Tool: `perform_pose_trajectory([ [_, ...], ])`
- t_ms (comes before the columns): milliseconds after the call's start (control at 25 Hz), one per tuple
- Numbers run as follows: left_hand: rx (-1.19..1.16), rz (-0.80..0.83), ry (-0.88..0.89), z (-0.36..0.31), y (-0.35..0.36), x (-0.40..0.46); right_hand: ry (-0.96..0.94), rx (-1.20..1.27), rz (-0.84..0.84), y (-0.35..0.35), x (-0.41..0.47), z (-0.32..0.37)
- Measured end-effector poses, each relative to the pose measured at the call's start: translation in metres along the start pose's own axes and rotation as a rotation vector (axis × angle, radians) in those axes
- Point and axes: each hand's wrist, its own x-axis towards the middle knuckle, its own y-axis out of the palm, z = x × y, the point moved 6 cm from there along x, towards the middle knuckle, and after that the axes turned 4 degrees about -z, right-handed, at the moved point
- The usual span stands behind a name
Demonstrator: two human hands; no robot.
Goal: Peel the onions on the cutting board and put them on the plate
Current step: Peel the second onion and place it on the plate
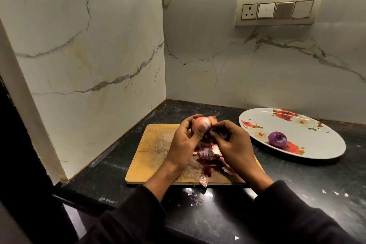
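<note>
My left hand grips an onion with its papery pink-brown skin on, held above the wooden cutting board. My right hand pinches a strip of purple skin at the onion's lower right side. Another unpeeled onion peeks out behind the held one, at the board's far edge. A heap of purple peels lies on the board under my hands. One peeled purple onion rests on the white flowered oval plate to the right.
The board sits on a black countertop in a corner of marble walls. Small peel scraps lie on the counter in front of the board. A switch panel is on the back wall.
</note>
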Motion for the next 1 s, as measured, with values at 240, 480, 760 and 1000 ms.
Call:
perform_pose_trajectory([
  [240, 0.068, -0.071, 0.034, -0.003, -0.006, 0.001, 0.016, 0.095, 0.005, 0.002, 0.001, -0.001],
  [480, 0.041, -0.123, 0.025, -0.003, -0.009, 0.001, 0.029, 0.179, 0.05, 0.005, -0.003, 0.011],
  [760, 0.048, -0.044, 0.074, -0.005, -0.004, 0.0, -0.057, 0.125, -0.001, 0.002, -0.002, 0.012],
  [1000, 0.058, -0.035, 0.014, 0.001, -0.004, 0.002, 0.13, 0.299, -0.031, -0.003, 0.001, 0.006],
])
